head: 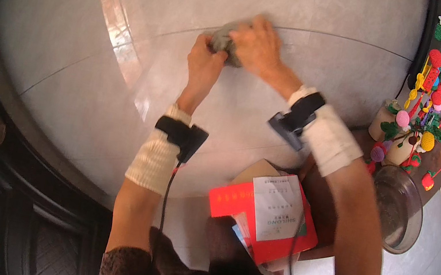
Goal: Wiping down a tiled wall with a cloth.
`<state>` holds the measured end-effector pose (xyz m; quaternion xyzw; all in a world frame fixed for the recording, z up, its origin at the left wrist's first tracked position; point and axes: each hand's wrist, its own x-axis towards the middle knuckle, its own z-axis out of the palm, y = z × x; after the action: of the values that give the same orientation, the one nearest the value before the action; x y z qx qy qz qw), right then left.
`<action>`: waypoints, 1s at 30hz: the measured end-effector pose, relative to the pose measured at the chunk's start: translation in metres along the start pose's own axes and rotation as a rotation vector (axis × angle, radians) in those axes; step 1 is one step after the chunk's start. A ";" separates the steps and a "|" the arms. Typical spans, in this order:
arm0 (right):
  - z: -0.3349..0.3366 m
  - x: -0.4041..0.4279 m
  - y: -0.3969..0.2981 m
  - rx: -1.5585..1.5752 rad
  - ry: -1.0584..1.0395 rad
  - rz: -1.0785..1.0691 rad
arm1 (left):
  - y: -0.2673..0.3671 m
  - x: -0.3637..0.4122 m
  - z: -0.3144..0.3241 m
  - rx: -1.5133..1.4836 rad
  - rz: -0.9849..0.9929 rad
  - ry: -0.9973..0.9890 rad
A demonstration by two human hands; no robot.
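A bunched grey-green cloth (223,39) is between my hands, against a grey tiled surface (228,90) with thin dark joints. My left hand (206,63) pinches the cloth's lower left side between thumb and fingers. My right hand (258,47) lies over its right side with bent fingers, a little blurred; part of the cloth is hidden beneath it. Both wrists wear cream knitted cuffs with black straps and dark devices, and a cable runs down from the left one.
Red folders and papers (236,197) lie below, near my legs. At the right, crocheted flowers and fruit (427,140) hang about vases (400,151) on a dark surface, beside a transparent basin (415,222). A dark panelled door (57,248) is at the lower left.
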<state>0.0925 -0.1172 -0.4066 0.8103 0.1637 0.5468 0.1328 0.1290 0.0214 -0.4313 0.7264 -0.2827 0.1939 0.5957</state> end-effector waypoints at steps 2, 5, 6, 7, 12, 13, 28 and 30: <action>0.013 -0.002 -0.010 0.065 0.096 0.288 | -0.010 0.006 0.002 -0.057 0.019 0.006; 0.004 -0.006 -0.009 0.035 0.205 0.240 | -0.010 0.000 0.003 -0.149 0.001 0.017; -0.002 -0.006 -0.007 0.052 0.168 0.240 | -0.006 -0.003 0.002 -0.195 0.004 0.014; -0.009 -0.006 -0.004 0.075 0.149 0.300 | -0.001 -0.007 0.000 -0.198 0.038 0.032; -0.029 0.005 -0.003 0.213 0.066 0.641 | 0.016 -0.027 -0.013 -0.283 -0.096 -0.188; -0.028 0.008 -0.010 0.275 0.206 0.678 | 0.016 -0.028 -0.015 -0.269 -0.117 -0.181; 0.004 -0.095 0.060 -0.177 0.208 0.575 | -0.080 -0.087 -0.111 -0.123 -0.542 -0.316; 0.002 -0.094 0.074 -0.173 0.333 0.655 | -0.089 -0.089 -0.124 -0.151 -0.533 -0.285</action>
<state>0.0705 -0.2233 -0.4570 0.7056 -0.1316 0.6962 -0.0099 0.1249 0.1696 -0.5274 0.7486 -0.1764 -0.0943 0.6321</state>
